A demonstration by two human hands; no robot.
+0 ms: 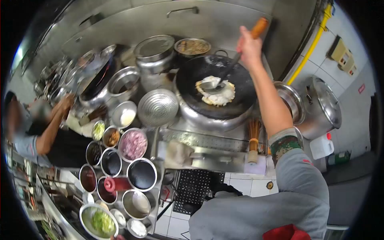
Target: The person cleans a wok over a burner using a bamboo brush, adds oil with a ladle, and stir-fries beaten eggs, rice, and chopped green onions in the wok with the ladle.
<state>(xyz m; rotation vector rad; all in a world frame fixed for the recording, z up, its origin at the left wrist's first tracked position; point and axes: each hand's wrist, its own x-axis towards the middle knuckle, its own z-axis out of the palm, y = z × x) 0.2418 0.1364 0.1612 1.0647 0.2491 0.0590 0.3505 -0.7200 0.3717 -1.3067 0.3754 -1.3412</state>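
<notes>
My right hand [249, 47] grips the orange wooden handle of a metal ladle [224, 74], held out over the stove. The ladle's bowl rests on a pale, frying egg [218, 93] in the middle of a large black wok [240, 80]. My left hand is out of sight. My grey apron and a red cloth fill the lower right of the view.
Several steel bowls of sauces and chopped ingredients [133, 145] stand at lower left. A perforated strainer [158, 107], lidded pots [154, 48] and a second wok [98, 82] sit left of the stove. Another person [44, 128] works at far left. A big steel pot [322, 104] is on the right.
</notes>
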